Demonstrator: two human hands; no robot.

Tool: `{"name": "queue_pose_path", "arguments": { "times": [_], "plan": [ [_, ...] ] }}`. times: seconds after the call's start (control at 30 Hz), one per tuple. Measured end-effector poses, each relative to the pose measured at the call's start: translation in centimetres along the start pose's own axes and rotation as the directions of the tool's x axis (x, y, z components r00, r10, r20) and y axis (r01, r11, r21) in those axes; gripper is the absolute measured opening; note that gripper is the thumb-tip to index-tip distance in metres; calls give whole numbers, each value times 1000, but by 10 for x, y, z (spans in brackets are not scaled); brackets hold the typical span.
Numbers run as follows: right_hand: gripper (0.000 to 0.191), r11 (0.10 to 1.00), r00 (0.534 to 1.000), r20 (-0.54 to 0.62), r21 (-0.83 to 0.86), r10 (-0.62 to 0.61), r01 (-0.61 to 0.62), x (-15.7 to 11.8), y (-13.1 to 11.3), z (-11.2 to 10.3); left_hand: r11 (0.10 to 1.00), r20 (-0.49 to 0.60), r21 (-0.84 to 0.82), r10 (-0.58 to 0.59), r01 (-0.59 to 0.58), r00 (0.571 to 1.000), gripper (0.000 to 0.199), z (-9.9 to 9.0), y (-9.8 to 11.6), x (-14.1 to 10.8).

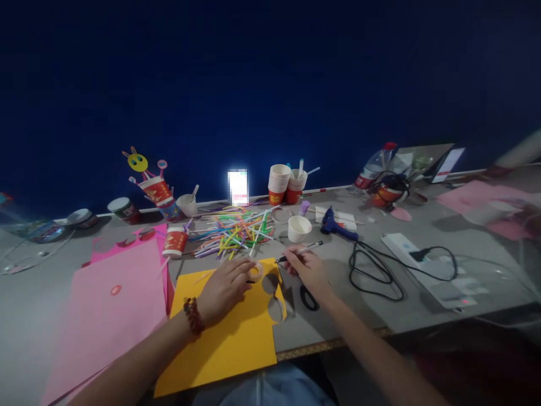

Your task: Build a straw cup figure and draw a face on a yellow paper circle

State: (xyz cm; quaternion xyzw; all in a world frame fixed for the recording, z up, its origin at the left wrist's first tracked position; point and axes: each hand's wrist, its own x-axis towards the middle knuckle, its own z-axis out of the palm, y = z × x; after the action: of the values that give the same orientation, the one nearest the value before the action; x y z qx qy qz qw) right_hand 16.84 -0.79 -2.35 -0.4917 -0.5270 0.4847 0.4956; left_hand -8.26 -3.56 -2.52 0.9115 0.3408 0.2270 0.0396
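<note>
A yellow sheet (236,344) with round cut-outs along its right edge lies in front of me. My left hand (228,287) rests on its upper part, fingers spread toward a small pale ring (255,272) and touching it or close to it. In my right hand (306,268) is a pen (315,246), its dark tip at the sheet's top right corner. Black scissor handles (309,299) show partly below my right hand.
Colourful sticks (243,234) lie behind the sheet. Pink sheets (110,310) are at the left, a white cup (299,229), a blue glue gun (336,225) and a power strip (422,276) at the right. Another person's arm (519,149) shows far right.
</note>
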Motion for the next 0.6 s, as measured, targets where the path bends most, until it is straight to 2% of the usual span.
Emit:
{"name": "queue_pose_path", "arguments": {
  "times": [0.1, 0.33, 0.6],
  "plan": [
    [42, 998, 998, 47, -41, -35, 36, 7, 13, 2, 997, 49, 50, 59, -61, 997, 31, 7, 0, -3],
    [31, 996, 993, 107, -66, -59, 66, 16, 27, 8, 995, 93, 72, 58, -65, 994, 15, 23, -1, -14],
    [28, 988, 980, 198, -146, -20, 50, 28, 33, 22, 996, 88, 76, 44, -51, 995, 14, 28, -1, -13]
  ]
}}
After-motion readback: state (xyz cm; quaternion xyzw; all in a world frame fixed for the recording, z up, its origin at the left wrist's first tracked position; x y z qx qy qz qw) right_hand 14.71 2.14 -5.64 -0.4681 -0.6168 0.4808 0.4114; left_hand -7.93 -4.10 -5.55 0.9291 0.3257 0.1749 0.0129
